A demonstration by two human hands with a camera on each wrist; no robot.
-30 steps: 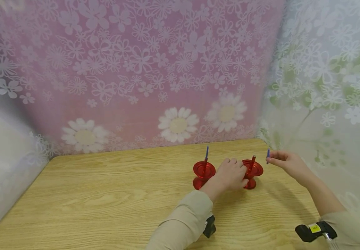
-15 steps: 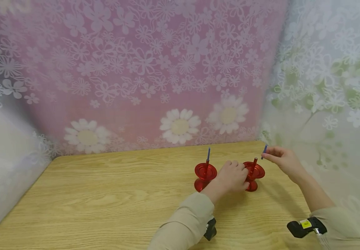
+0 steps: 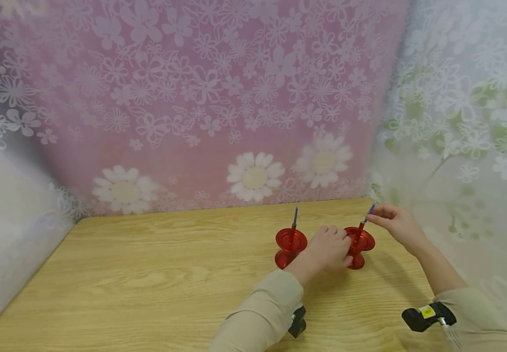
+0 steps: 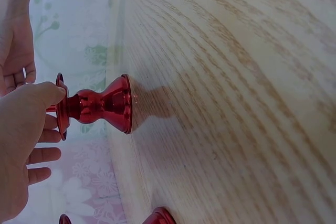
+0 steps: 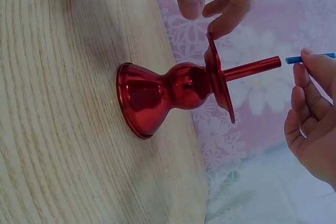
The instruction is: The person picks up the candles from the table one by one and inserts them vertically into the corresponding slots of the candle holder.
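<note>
My left hand (image 3: 330,247) grips the dish rim of a shiny red candlestick (image 5: 189,85), which stands upright on the wooden table. A thin red tube (image 5: 254,68) rises from its dish. Between thumb and fingertips, my right hand (image 3: 397,224) pinches a slim blue candle (image 5: 295,60). The candle's lower end is close above the tube's mouth, a small gap showing in the right wrist view. To the left, a matching red candlestick (image 3: 290,240) has a blue candle (image 3: 296,216) upright in its tube. My left forearm partly covers its base.
Wood-grain tabletop (image 3: 147,274) stretches out to the left. A pink flowered curtain (image 3: 191,122) hangs along the back edge, and a pale flowered one (image 3: 464,161) stands close by my right hand.
My right hand has carried the blue candle leftward to just above the right candlestick's tube, and the candle now leans. The left hand keeps its grip on the dish.
</note>
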